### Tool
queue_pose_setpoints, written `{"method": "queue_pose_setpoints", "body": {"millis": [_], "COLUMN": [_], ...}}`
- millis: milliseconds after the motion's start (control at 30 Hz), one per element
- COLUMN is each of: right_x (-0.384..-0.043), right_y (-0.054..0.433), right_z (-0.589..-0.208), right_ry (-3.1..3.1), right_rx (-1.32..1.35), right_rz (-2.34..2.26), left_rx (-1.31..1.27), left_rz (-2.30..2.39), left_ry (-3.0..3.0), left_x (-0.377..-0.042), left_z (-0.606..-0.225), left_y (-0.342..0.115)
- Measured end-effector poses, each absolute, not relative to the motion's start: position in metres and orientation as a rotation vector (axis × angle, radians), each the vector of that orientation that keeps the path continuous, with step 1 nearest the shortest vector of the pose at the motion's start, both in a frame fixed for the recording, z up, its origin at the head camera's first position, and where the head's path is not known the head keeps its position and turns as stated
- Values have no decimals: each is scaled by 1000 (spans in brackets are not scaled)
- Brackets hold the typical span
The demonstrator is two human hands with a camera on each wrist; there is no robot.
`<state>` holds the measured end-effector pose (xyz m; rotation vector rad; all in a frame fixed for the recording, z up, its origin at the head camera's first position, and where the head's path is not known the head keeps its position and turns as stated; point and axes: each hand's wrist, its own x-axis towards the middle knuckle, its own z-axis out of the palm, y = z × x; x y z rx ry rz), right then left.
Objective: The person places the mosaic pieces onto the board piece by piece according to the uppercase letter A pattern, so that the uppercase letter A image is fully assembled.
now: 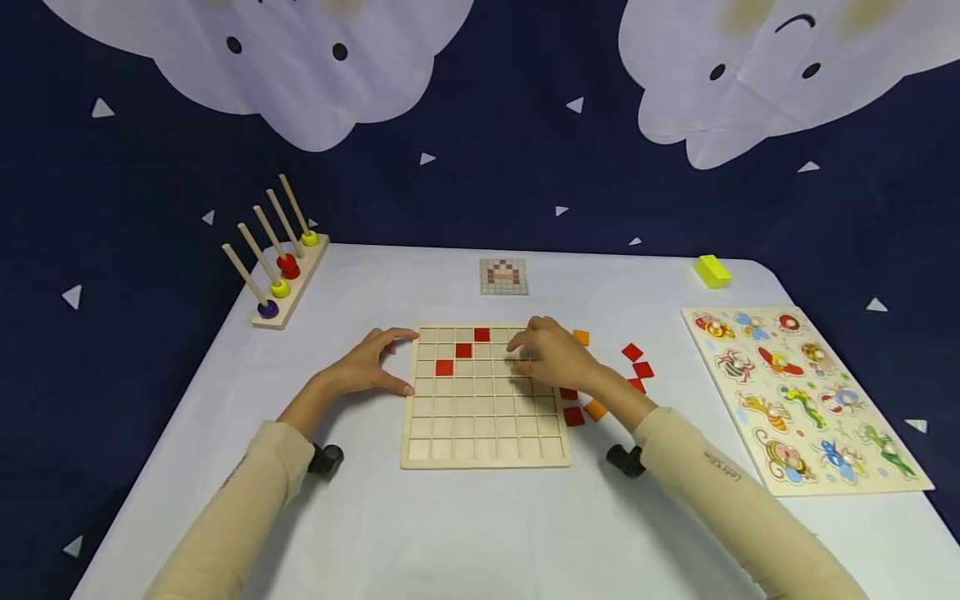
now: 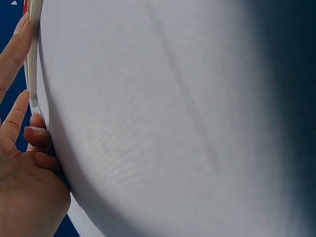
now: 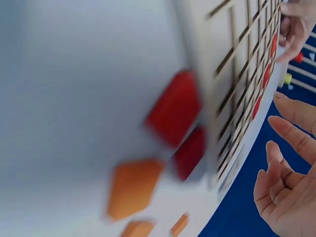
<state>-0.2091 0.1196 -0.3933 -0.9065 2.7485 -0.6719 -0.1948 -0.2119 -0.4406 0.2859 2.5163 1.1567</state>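
In the head view, a pale wooden board with a raised square grid (image 1: 483,465) lies flat in the middle of the frame, between the two hands; it looks nearly square, with no clear long axis. Three flat red square tiles (image 1: 464,350) sit in its upper cells, in a diagonal stepping down from top centre towards the left. The right hand (image 1: 555,350) reaches over the board's upper right part, its fingertips nearer the topmost red tile, while the lowest lies nearer the left thumb. Loose red square tiles (image 1: 573,416) and orange square tiles (image 1: 596,410) lie just right of the board, by the right wrist and forearm, well apart from the left hand (image 1: 363,362). That left hand has thumb and forefinger spread wide, their tips touching the board's left edge, the other fingers bent below. The right hand's thumb and fingers are parted, and the right wrist view shows nothing between them; whether a fingertip touches the grid, I cannot tell.
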Motion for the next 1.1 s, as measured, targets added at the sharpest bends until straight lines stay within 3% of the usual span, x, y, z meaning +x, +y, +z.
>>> {"method": "queue_pose_setpoints", "body": {"millis": [533, 1100], "right_x": [-189, -179], "right_y": [182, 194], "right_z": [-409, -422], "right_ry": [2802, 2894], "right_rx": [-747, -888], "right_rz": [-619, -560], "left_rx": [290, 311], "left_rz": [1156, 1161], "left_ry": [2514, 2498], "left_x": [-193, -197], "left_z": [-439, -440], "left_y": [-220, -214]}}
